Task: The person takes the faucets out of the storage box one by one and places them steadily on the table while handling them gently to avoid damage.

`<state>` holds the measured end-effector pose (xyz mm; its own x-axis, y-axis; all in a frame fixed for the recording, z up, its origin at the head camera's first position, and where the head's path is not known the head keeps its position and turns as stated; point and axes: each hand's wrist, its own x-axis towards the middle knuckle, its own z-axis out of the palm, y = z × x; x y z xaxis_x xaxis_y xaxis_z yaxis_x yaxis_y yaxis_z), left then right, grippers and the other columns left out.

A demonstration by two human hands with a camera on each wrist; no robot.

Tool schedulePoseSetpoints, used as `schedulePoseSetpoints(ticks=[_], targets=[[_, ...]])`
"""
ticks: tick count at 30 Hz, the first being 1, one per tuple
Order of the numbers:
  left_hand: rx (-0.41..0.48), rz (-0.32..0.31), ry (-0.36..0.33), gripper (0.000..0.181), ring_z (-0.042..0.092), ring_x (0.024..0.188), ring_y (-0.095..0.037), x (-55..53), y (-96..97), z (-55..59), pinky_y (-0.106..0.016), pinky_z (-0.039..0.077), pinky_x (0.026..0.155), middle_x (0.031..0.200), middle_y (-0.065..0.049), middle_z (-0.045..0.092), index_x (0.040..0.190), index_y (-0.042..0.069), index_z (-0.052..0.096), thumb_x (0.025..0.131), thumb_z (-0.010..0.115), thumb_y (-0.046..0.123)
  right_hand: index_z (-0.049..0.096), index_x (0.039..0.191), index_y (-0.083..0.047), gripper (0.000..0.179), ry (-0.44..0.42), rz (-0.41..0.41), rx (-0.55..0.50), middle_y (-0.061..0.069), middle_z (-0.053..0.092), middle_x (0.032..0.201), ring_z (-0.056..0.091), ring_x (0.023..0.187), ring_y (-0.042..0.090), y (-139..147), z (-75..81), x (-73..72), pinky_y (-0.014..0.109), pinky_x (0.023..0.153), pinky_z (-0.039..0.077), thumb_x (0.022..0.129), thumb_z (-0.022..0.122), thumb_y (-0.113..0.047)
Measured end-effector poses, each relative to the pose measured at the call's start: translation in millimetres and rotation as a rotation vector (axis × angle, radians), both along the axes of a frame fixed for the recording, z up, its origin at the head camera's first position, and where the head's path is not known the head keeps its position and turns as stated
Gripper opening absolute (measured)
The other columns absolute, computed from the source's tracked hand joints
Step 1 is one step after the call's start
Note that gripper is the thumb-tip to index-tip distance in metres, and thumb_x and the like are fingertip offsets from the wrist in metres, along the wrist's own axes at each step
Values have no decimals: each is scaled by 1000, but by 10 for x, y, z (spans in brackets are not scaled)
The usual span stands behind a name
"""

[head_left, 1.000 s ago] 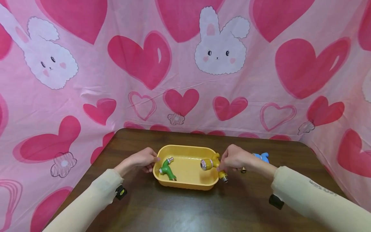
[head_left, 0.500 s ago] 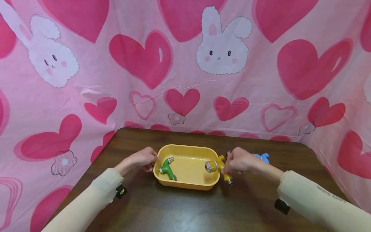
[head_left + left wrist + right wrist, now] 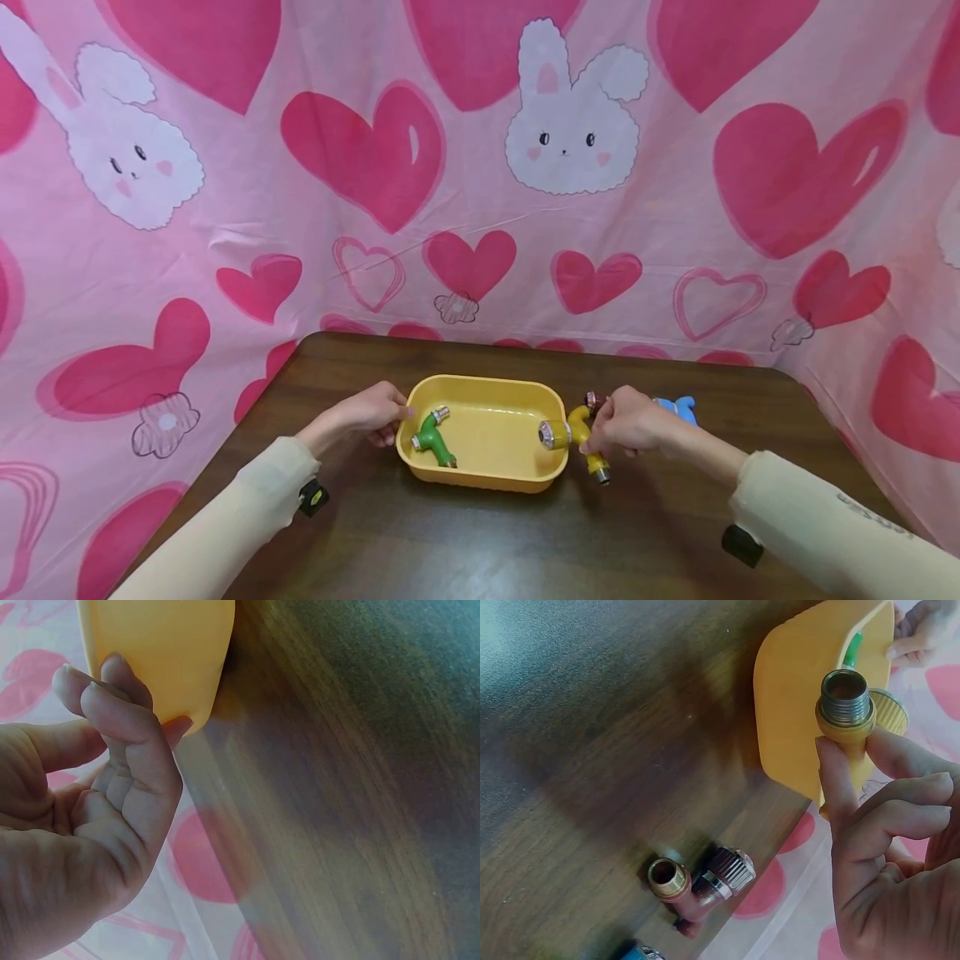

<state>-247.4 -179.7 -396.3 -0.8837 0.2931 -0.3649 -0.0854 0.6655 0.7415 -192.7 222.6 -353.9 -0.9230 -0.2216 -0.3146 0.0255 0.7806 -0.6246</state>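
My left hand point(image 3: 371, 412) grips the left rim of a shallow yellow plastic basin point(image 3: 491, 483). In the left wrist view its fingers point(image 3: 127, 727) are curled at the basin's edge. My right hand point(image 3: 633, 421) pinches a yellow angle valve point(image 3: 581, 427) between thumb and fingers. The valve has a ribbed knob and is held at the basin's right rim, its knob over the inside. In the right wrist view its threaded metal end point(image 3: 846, 697) points towards the camera. A green valve point(image 3: 432, 442) lies inside the basin at the left.
A dark red valve point(image 3: 697, 896) lies on the wooden table point(image 3: 480, 542) by my right hand, mostly hidden in the head view. Beyond it lies a blue valve point(image 3: 682, 408), partly covered by the right wrist. A pink heart-patterned cloth point(image 3: 465, 192) hangs behind the table.
My right hand has moved right with the yellow valve, from above the basin's right end out to its rim. The red valve now shows beside the hand. The left hand stays put.
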Motion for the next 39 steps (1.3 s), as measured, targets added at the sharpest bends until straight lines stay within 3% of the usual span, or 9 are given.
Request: schedulePoseSetpoints(ticks=[7,21,31,39], targets=[[-3,5,3,23,54,50,-14,-1,2,-12,-26,53,51,67,-7,59,106,-4,74,108,59,13,78,76,-9,22,3,-10,-2,5,70,70,41,46,11,62,-45,26,21,44,33,83,90,-27],[9,4,6,24,53,49,-12,-1,18,-14,-25,52,49,65,-6,57,104,-6,73,108,58,13,79,74,-11,21,33,-6,-38,2,69,67,40,44,9,172,-74,83,22,44,32,84,89,-27],[7,4,8,25,53,48,-11,0,22,-5,-24,51,49,63,-5,57,101,-5,73,109,57,12,78,69,-12,25,47,-20,-15,-4,50,50,35,42,9,269,-79,129,23,45,26,84,89,-30],[18,-8,0,25,53,48,-11,0,15,-7,-25,52,49,64,-5,57,104,-6,73,109,57,12,79,70,-12,23,48,-17,-50,-3,55,51,35,42,7,326,-89,172,22,44,27,83,89,-28]])
